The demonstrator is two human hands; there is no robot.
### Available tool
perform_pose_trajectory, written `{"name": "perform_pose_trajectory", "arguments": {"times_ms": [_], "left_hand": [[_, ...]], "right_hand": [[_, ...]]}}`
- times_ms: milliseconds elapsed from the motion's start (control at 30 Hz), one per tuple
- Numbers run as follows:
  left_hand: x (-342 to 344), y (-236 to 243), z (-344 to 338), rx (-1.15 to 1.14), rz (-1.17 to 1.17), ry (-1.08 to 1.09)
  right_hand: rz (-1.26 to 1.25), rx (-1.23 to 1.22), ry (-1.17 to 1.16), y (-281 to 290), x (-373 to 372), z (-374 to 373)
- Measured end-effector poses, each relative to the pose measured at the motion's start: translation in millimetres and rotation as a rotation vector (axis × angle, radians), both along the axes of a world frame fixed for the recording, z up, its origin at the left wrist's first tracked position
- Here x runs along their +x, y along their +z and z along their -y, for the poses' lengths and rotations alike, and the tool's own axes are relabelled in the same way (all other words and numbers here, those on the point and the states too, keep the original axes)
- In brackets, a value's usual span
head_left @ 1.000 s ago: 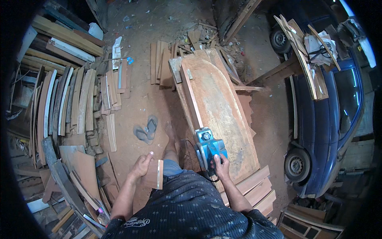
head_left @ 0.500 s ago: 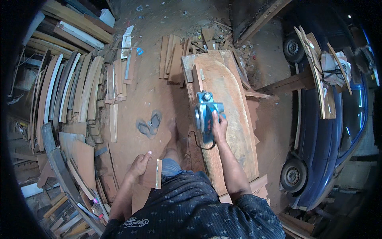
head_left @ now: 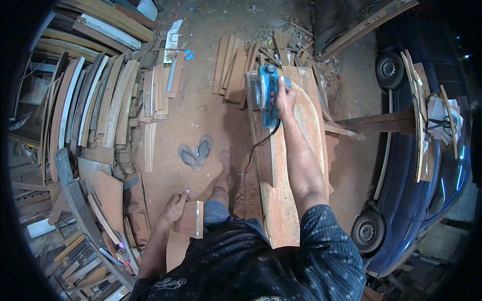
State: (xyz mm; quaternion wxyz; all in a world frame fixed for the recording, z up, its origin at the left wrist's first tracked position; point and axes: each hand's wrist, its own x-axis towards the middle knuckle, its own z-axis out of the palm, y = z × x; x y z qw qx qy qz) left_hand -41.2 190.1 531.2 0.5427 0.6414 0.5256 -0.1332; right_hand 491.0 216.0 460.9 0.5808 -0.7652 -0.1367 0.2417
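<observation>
My right hand (head_left: pixel 284 102) is wrapped around the handle of a blue-green electric planer (head_left: pixel 269 95). The planer rests on a narrow wooden plank (head_left: pixel 266 160), near its far end, and covers that part of it. Beneath the plank lies a thick, wide wooden slab (head_left: pixel 306 118) with a pale, curved edge. A dark cord (head_left: pixel 251 153) trails from the planer down the slab's left side. Low on the left, my left hand (head_left: pixel 176 206) is closed with its thumb up, gripping a brown board (head_left: pixel 190 220) with a light edge; its fingers are partly hidden.
Stacked boards (head_left: pixel 95 100) line the left side. More planks (head_left: pixel 232 67) and scraps lie beyond the slab. A pair of sandals (head_left: pixel 196 152) sits on the dirt floor near my bare foot. To the right, a blue car (head_left: pixel 411 200) stands behind a post holding boards (head_left: pixel 419 115).
My right hand has pushed the planer away from me along the plank toward its far end, and my right arm is stretched further. My left hand keeps its grip on the board.
</observation>
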Motion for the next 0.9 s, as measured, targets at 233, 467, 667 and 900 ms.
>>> {"name": "perform_pose_trajectory", "arguments": {"times_ms": [233,467,667,900], "left_hand": [[19.1,10.1,-12.2,0.023,0.018,-0.027],[32.8,9.3,-6.6,-0.002,0.080,-0.110],[31.6,7.1,22.9,0.060,0.164,-0.100],[28.0,0.1,47.4,-0.052,0.107,-0.256]], "right_hand": [[-0.140,0.028,-0.020,14.0,-2.0,3.1],[-0.171,-0.043,0.019,15.9,-54.2,102.1],[-0.194,-0.088,-0.012,37.5,-152.4,232.5],[-0.226,-0.180,-0.034,59.8,-271.1,402.7]]}}
